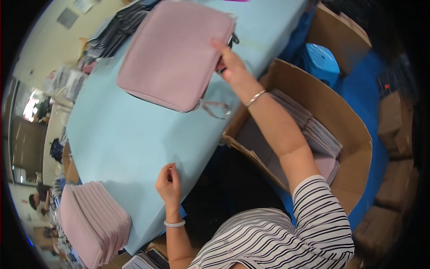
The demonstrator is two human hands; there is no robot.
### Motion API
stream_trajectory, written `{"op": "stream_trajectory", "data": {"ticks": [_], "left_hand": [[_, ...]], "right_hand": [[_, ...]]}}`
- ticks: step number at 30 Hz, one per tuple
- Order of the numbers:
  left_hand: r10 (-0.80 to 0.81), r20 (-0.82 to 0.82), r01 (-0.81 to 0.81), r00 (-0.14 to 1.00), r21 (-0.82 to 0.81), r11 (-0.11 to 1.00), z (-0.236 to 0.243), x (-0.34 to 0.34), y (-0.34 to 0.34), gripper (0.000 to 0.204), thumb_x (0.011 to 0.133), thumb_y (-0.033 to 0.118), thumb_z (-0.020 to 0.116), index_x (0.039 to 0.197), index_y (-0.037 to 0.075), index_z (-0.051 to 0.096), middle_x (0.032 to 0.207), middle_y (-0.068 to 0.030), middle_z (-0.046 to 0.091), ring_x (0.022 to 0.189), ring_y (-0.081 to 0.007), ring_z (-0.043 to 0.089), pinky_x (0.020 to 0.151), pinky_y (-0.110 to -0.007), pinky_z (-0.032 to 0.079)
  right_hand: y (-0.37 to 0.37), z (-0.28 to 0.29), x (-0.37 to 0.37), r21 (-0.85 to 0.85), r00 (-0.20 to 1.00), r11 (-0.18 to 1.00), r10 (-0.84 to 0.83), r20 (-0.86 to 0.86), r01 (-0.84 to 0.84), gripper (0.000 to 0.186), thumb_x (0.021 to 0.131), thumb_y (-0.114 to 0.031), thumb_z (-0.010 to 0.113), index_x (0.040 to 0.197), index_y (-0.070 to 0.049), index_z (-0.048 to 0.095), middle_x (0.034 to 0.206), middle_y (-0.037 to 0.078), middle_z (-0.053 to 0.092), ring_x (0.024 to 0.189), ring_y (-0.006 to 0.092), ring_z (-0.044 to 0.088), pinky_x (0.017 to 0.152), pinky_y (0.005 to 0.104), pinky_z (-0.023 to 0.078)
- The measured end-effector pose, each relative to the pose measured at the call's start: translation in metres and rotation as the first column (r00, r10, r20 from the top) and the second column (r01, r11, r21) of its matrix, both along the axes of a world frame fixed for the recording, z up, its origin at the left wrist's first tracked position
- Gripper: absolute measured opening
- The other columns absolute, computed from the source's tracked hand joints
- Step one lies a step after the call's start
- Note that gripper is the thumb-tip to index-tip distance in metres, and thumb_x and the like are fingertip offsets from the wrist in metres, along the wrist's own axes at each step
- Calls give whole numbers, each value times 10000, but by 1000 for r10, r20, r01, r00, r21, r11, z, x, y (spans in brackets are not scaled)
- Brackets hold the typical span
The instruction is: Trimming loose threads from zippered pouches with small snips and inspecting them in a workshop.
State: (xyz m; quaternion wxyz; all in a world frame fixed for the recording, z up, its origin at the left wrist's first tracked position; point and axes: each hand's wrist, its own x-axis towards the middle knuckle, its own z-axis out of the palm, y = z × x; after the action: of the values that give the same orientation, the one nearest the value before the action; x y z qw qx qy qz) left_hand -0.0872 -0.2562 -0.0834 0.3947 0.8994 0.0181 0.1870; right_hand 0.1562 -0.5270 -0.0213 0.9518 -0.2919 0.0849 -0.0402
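Observation:
My right hand (229,62) grips the right edge of a pink zippered laptop sleeve (174,54), thumb on its upper face. The sleeve lies flat or slightly raised over the far part of the light blue table (130,134); I cannot tell whether it touches. A dark zipper pull shows at its right side, and a grey strap loop (216,110) hangs from its near right corner. My left hand (169,184) is over the table's near edge, fingers curled in to the thumb. Whatever they might hold is too small to make out.
A stack of pink sleeves (92,219) stands at the table's near left corner. Dark sleeves (118,31) are piled at the far left. Right of the table, an open cardboard box (340,112) holds more sleeves, with a blue plastic stool (320,62) beyond it.

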Motion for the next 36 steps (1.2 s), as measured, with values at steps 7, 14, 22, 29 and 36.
{"op": "stream_trajectory", "data": {"ticks": [7,14,22,29,36], "left_hand": [[9,31,-10,999,15,1000,-1,-2,-4,76,852,70,641,914,30,662,680,-68,620,541,-109,550,511,-228,438],[10,33,-10,999,12,1000,1,2,0,72,846,80,649,905,42,665,692,-76,630,548,-124,571,518,-236,450],[41,60,-42,997,20,999,1,3,-4,86,833,103,661,893,42,669,722,-90,653,563,-146,603,528,-251,468],[56,66,-56,996,-5,998,-2,1,-4,82,833,117,654,891,60,667,724,-77,654,565,-162,612,533,-257,475],[30,95,-32,995,21,999,3,3,-6,71,830,117,648,880,67,659,730,-76,653,569,-187,616,535,-282,480]], "right_hand": [[80,-56,47,-523,983,849,-28,-182,-73,422,673,-408,827,686,-101,537,601,0,490,442,100,375,384,288,253],[45,-55,23,-913,997,402,-65,38,61,346,774,-305,742,914,-3,649,783,22,621,652,104,541,610,264,442],[32,-20,-9,-945,956,284,192,222,162,183,803,-191,676,891,-30,678,774,74,685,710,157,632,670,294,496],[119,2,-6,-974,917,12,334,217,226,210,759,-244,726,858,-71,663,795,77,684,759,236,659,682,353,512],[140,-19,9,-949,925,-182,330,188,258,192,766,-236,712,844,-74,649,827,101,683,799,295,650,693,409,507]]}}
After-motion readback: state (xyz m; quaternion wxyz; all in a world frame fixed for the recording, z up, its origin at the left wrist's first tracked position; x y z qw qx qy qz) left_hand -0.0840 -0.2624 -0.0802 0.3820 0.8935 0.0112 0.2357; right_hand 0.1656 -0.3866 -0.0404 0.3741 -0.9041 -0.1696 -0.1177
